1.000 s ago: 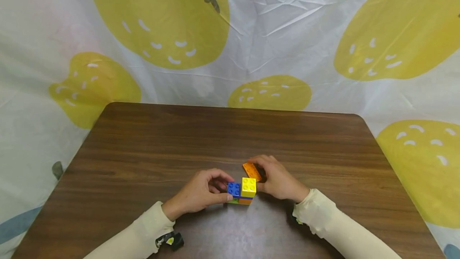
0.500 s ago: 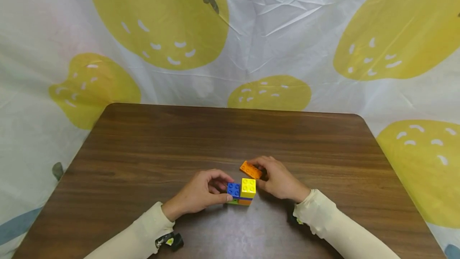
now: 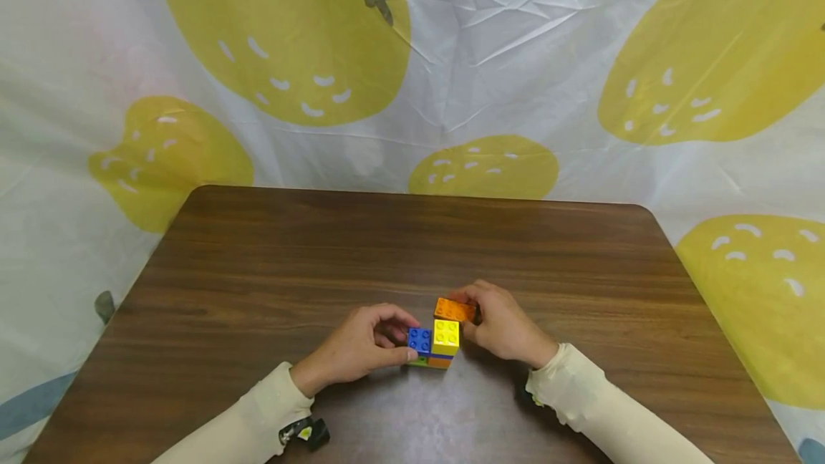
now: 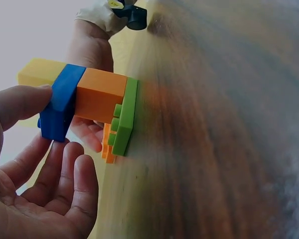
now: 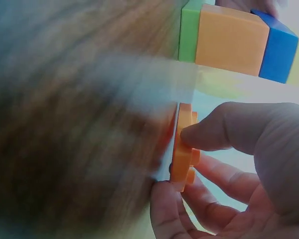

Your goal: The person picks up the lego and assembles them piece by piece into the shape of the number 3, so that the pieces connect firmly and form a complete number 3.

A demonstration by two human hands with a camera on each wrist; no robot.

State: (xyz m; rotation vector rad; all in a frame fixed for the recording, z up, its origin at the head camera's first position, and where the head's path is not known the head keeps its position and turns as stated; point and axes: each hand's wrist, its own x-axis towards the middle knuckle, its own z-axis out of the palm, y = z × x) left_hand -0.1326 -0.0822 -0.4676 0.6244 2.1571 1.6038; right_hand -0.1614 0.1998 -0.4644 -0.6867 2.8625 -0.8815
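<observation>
My left hand (image 3: 361, 346) pinches the blue brick (image 4: 64, 107) of a small stack, thumb on one side and fingertips on the other. In that stack a thin green plate brick (image 4: 125, 119) lies lowest, an orange brick (image 4: 100, 92) stands on one end of it, and the blue brick bridges above. On top, at the right end, sits a yellow brick (image 3: 446, 336). Just behind the stack, my right hand (image 3: 505, 324) holds a thin orange plate brick (image 5: 183, 149) between thumb and fingers, studs up, low over the table. Its right end is covered by the hand.
Both hands work over the front half of a brown wood-grain table (image 3: 309, 256). A white cloth with yellow fruit prints (image 3: 361, 149) hangs behind the table's far edge. A black camera (image 3: 316, 434) is strapped at the left wrist.
The orange plate brick has turned in my right hand from a slant to lying nearly crosswise behind the yellow brick. My left hand and the stack have stayed put.
</observation>
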